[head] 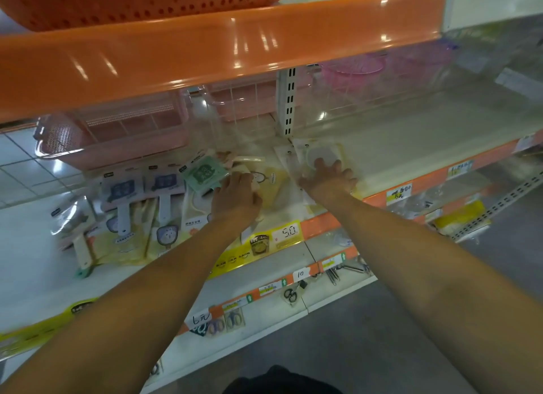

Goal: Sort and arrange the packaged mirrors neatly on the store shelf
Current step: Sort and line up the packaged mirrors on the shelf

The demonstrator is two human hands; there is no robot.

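Right hand (pixel 329 176) flat, fingers (pixel 338 165) spread apart on a round packaged mirror (pixel 321 155) at shelf (pixel 411 134) back. Left hand (pixel 235 193), fingers curled on yellow packaged mirrors (pixel 273 185) just beside. Best slid gently, edges squared, packets kept flat, not overlapping.

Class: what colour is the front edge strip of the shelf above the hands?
Orange, glossy; head view.

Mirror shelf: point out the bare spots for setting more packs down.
Bare: the shelf right of the right hand, up to the orange price rail. Crowded: left of the left hand, where mirror packs overlap before the pink basket.
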